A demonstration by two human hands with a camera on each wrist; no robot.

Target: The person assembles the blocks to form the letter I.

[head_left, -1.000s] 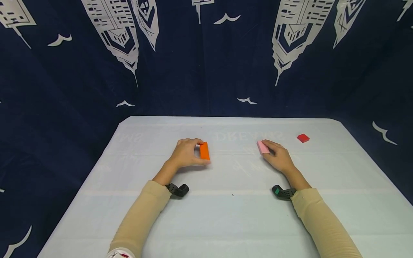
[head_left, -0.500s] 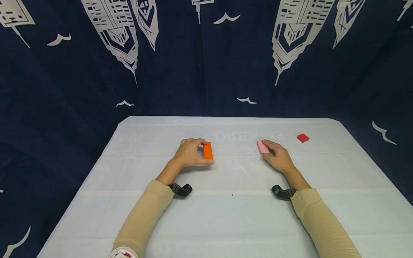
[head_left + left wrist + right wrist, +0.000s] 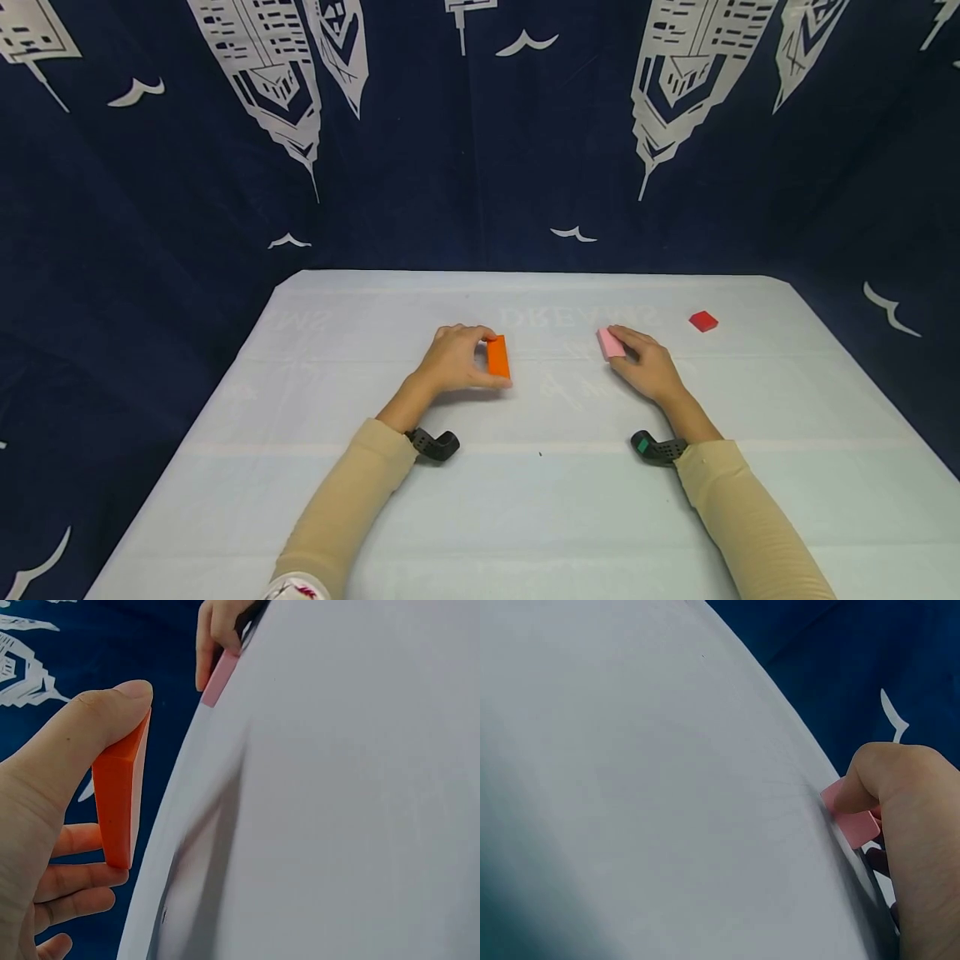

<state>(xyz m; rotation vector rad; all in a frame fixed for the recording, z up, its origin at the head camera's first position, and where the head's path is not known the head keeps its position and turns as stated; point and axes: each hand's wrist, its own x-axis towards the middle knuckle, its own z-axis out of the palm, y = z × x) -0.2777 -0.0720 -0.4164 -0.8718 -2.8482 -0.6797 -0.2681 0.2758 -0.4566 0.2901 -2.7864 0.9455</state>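
My left hand pinches an orange block by its two ends, thumb at the near end and fingers at the far one. In the left wrist view the orange block is held over the table, and a shadow falls on the cloth beside it. To the right, my right hand grips a pink block low at the tabletop. The right wrist view shows the thumb pressed on the pink block, with most fingers hidden behind it. A stretch of tabletop separates the two blocks.
A red block lies at the back right, beyond the right hand. The table has a white cover. Behind its far edge hangs a dark blue curtain with white prints. Each wrist wears a black camera mount.
My left hand has moved to the right with the orange block, closer to the pink one. The right hand and the red block have stayed in place.
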